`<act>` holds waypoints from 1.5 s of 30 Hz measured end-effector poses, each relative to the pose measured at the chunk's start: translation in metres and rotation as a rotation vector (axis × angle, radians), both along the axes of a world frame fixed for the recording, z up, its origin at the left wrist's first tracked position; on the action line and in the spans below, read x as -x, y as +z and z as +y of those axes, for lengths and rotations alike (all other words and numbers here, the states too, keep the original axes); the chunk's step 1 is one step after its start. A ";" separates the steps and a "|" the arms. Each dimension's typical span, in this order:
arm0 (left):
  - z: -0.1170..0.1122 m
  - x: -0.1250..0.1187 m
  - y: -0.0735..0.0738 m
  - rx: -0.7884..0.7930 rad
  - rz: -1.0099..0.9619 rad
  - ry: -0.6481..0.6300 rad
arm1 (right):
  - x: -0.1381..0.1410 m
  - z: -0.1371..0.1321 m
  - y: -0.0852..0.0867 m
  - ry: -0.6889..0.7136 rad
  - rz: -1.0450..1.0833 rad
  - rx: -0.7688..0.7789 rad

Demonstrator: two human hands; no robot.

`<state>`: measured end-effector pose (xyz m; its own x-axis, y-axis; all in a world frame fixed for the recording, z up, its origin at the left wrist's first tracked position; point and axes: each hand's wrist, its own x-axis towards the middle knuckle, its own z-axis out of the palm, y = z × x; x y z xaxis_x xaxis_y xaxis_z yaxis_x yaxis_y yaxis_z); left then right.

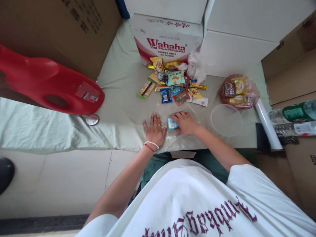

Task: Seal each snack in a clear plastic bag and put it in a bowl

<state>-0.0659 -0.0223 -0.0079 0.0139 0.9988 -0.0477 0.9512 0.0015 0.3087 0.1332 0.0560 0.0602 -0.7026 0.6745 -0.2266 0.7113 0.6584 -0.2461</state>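
Note:
My left hand [155, 131] lies flat on the near part of the table, fingers stretched out and slightly apart, at the left edge of a sheet of clear plastic film [170, 141]. To its right, my right hand [185, 123] has its fingers closed over a small blue snack packet [172, 123] that rests on the film. Only the packet's left part shows; the rest is under my fingers. Beyond both hands a loose pile of wrapped snacks [176, 79] spreads out, with a blue packet [166, 95] and a brown one [181, 97] at its near side.
A red bowl of snacks [228, 99] and a round clear plastic lid [226, 120] stand right, beside a white roll [268, 125] and bottles [296, 112]. A Wahaha carton [170, 39] backs the pile. A red jug [49, 84] and round tin [92, 120] are left.

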 end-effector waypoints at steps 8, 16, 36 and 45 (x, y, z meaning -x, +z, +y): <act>-0.035 0.041 0.010 -0.212 -0.165 -0.272 | -0.092 -0.051 -0.012 -0.024 0.412 0.101; -0.041 0.071 0.015 0.066 -0.511 -0.566 | -0.111 -0.081 -0.049 -0.080 0.542 0.130; 0.062 0.036 -0.002 -0.123 -0.123 0.136 | 0.012 0.082 0.004 -0.333 -0.012 -0.034; 0.068 0.038 -0.010 -0.161 -0.279 0.156 | 0.009 0.060 0.012 0.116 0.107 0.192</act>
<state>-0.1038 0.0459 -0.0175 -0.1492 0.9842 0.0949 0.8222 0.0702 0.5648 0.1242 0.1163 0.0723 -0.8000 0.5393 -0.2628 0.5965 0.6683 -0.4444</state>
